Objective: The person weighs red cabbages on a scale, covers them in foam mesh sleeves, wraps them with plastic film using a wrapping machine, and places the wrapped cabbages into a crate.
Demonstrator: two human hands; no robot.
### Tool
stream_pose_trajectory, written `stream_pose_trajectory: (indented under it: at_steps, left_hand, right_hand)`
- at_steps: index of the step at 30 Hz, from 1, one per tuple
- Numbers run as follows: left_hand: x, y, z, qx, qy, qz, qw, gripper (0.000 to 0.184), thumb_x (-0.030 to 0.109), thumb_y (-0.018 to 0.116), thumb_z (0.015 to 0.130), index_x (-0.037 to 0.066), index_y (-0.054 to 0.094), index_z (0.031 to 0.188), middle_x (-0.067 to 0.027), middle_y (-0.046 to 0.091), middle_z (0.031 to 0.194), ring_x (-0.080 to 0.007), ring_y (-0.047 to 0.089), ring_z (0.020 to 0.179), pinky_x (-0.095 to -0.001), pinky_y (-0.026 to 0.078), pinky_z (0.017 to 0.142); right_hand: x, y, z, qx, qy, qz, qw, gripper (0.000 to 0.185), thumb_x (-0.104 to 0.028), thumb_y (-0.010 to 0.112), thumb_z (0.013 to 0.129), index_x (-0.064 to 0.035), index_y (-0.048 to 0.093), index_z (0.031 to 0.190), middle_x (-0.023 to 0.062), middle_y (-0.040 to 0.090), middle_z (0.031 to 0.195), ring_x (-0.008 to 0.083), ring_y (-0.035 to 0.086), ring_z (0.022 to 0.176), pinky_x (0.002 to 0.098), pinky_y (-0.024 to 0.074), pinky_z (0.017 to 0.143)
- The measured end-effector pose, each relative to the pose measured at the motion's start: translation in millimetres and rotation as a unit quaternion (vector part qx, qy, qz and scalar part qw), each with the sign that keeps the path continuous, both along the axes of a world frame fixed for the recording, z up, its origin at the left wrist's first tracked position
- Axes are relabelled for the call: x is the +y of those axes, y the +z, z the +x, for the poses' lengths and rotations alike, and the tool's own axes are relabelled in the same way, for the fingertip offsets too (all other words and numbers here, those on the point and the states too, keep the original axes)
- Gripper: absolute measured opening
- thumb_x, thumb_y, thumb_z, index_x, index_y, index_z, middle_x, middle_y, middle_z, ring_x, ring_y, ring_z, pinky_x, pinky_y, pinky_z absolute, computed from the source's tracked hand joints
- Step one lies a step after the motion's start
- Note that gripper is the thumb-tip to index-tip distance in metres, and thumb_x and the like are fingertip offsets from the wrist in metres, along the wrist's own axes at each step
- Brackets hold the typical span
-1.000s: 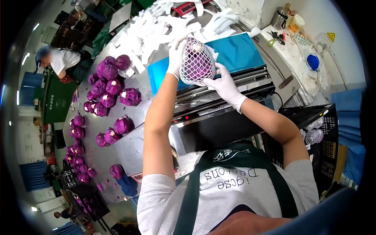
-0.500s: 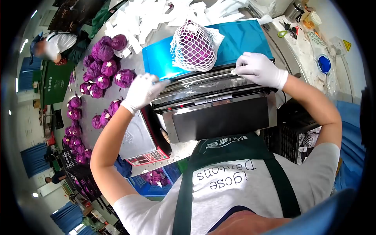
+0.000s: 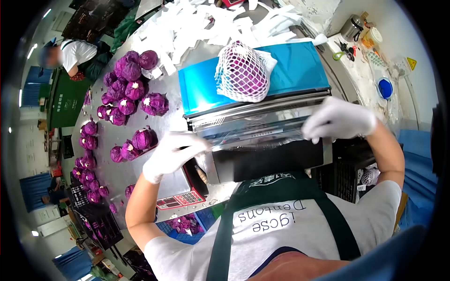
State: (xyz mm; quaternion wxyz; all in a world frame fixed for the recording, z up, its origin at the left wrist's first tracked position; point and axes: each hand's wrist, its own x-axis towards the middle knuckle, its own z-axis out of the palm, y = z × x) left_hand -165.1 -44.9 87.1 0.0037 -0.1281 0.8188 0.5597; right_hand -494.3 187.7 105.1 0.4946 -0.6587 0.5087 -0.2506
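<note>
Clear plastic film (image 3: pixel 262 136) is stretched out from the wrapping machine (image 3: pixel 269 164) toward my body. My left hand (image 3: pixel 176 152), in a white glove, pinches the film's left end. At the right end, my gloved right hand (image 3: pixel 337 121) has its fingertips closed on the film, a little blurred by motion. A red cabbage (image 3: pixel 243 72) in a white foam net lies on the machine's blue top plate (image 3: pixel 297 65), beyond both hands. The machine's black front plate (image 3: pixel 272 161) shows under the film.
Several bare red cabbages (image 3: pixel 129 70) lie on the metal table (image 3: pixel 173 96) to the left. White foam nets (image 3: pixel 206 23) are heaped at the back. A scale (image 3: pixel 178 199) stands front left, scissors (image 3: pixel 347 50) lie right. Another person (image 3: pixel 77 56) is at far left.
Both hands have moved from the machine's bar toward my body, drawing clear film out between them. The view has shifted slightly; the netted cabbage still lies on the blue plate.
</note>
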Motion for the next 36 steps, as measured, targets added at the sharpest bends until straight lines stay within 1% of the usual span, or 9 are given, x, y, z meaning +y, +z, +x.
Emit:
stream_pose_trajectory:
  at_steps: [4,8,9,12,19,25,29,35,36]
  left_hand:
    - [-40.2,32.8,-42.3,0.335,0.215,-0.027,0.917,0.015,0.008,0.059,0.093,-0.005,0.066,0.092,-0.0139,0.068,0.086,-0.0202,0.068,0.079,-0.0285,0.053,0.074]
    - [-135.1,-88.2,-132.1,0.213,0.163,-0.248,0.931,0.03,0.01,0.054,0.092,0.006,0.061,0.121,-0.0128,0.07,0.096,-0.026,0.067,0.085,-0.0343,0.051,0.077]
    - [-122.1,-82.8,-138.6,-0.093,0.073,-0.437,0.891,0.037,0.007,0.049,0.09,0.006,0.057,0.126,-0.0203,0.066,0.105,-0.0328,0.065,0.096,-0.0361,0.051,0.085]
    - [-87.1,-145.1,-133.3,0.068,0.037,-0.308,0.948,0.066,0.008,0.056,0.087,-0.001,0.028,0.146,-0.0229,0.052,0.133,-0.0347,0.052,0.122,-0.0362,0.04,0.104]
    - [-42.1,-157.5,-161.2,0.122,0.12,0.11,0.979,0.087,0.007,0.068,0.084,0.002,0.012,0.149,-0.0169,0.049,0.135,-0.0234,0.052,0.121,-0.033,0.041,0.104]
    - [-12.7,-71.4,-100.6,0.189,0.026,-0.252,0.949,0.086,0.023,0.066,0.087,0.003,0.01,0.148,-0.0222,0.042,0.138,-0.0323,0.043,0.127,-0.041,0.035,0.107]
    - [43.3,2.8,-44.1,0.098,-0.087,0.128,0.983,0.093,0.034,0.072,0.084,0.0,0.013,0.148,-0.0157,0.03,0.148,-0.0261,0.035,0.134,-0.0366,0.024,0.116]
    - [109.0,-71.4,33.3,-0.177,-0.009,0.542,0.822,0.032,0.036,0.06,0.093,0.01,0.059,0.113,-0.0018,0.06,0.098,-0.0117,0.06,0.088,-0.0424,0.058,0.082]
    - [114.2,-95.4,47.0,-0.178,0.017,0.586,0.79,0.033,0.038,0.058,0.093,0.011,0.059,0.113,-0.0017,0.06,0.1,-0.0129,0.06,0.09,-0.0448,0.058,0.082]
  right_hand:
    - [-37.4,20.7,-48.1,-0.113,-0.287,-0.232,0.923,0.025,-0.016,0.051,0.098,0.0027,0.06,0.111,0.0139,0.068,0.104,0.0193,0.067,0.091,0.0301,0.0536,0.081]
    - [-141.4,-95.0,-75.3,0.127,-0.282,-0.249,0.918,0.038,-0.011,0.043,0.098,-0.006,0.047,0.136,0.015,0.056,0.131,0.028,0.057,0.118,0.036,0.0432,0.102]
    - [-144.1,-120.2,-73.9,0.248,-0.227,-0.138,0.932,0.046,-0.005,0.045,0.094,-0.0048,0.042,0.139,0.0199,0.054,0.132,0.0332,0.053,0.121,0.0376,0.0415,0.104]
    - [-133.9,-180.9,-44.9,0.197,-0.166,-0.249,0.934,0.072,0.002,0.046,0.087,-0.0008,0.011,0.15,0.028,0.032,0.146,0.0407,0.039,0.132,0.0393,0.0339,0.111]
    - [-138.3,-155.7,-3.5,0.033,-0.248,-0.201,0.947,0.084,-0.002,0.063,0.083,-0.0015,0.013,0.15,0.021,0.027,0.149,0.0314,0.032,0.138,0.0364,0.0263,0.115]
    - [-105.3,-66.3,18.0,-0.228,-0.139,-0.085,0.96,0.062,-0.019,0.051,0.098,-0.0094,0.02,0.15,0.0083,0.033,0.149,0.0214,0.038,0.135,0.0369,0.0322,0.112]
    - [-54.8,12.1,41.1,0.045,0.04,-0.036,0.998,0.072,-0.01,0.069,0.084,-0.0013,0.031,0.145,0.0136,0.042,0.143,0.0203,0.04,0.132,0.0353,0.0357,0.109]
    - [-2.6,-52.0,78.8,0.105,0.165,0.305,0.932,0.053,-0.037,0.06,0.092,-0.0011,0.052,0.132,0.0161,0.06,0.123,0.0252,0.06,0.107,0.0371,0.0499,0.094]
    - [17.3,-82.3,87.8,-0.234,0.08,0.444,0.861,0.056,-0.043,0.054,0.095,-0.0047,0.05,0.135,0.018,0.059,0.122,0.0268,0.062,0.099,0.0411,0.0576,0.081]
